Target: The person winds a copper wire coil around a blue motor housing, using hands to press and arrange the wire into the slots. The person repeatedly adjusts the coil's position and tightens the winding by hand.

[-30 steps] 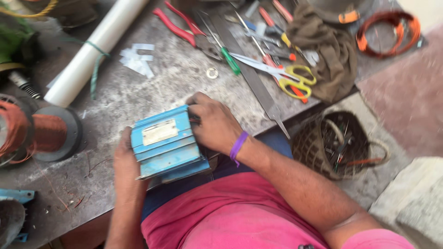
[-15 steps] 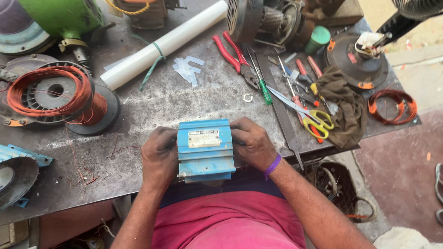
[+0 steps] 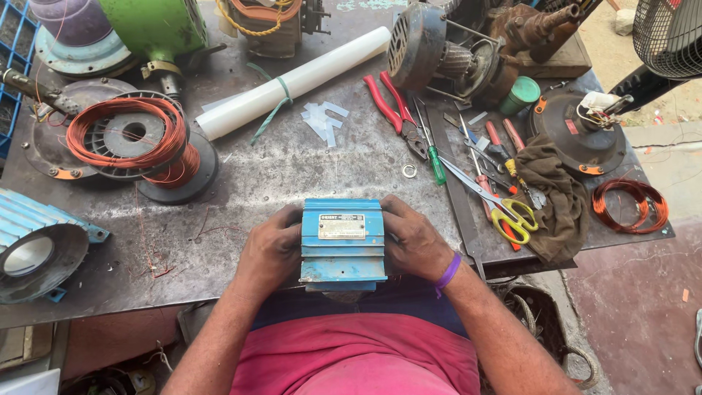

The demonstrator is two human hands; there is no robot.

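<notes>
Around the one blue motor housing (image 3: 342, 241), counted by kind: two hands (image 3: 272, 249) grip it. Beyond it lie one white roll (image 3: 292, 82), one pair of red pliers (image 3: 395, 110), one pair of yellow-handled scissors (image 3: 504, 212) and one metal washer (image 3: 409, 171). Two copper wire coils show: one to its left (image 3: 128, 135), one far right (image 3: 630, 205).

My hands (image 3: 272, 249) grip a scuffed, blue-painted metal motor housing (image 3: 342, 241) on the scratched, dull steel surface (image 3: 278, 172).
</notes>
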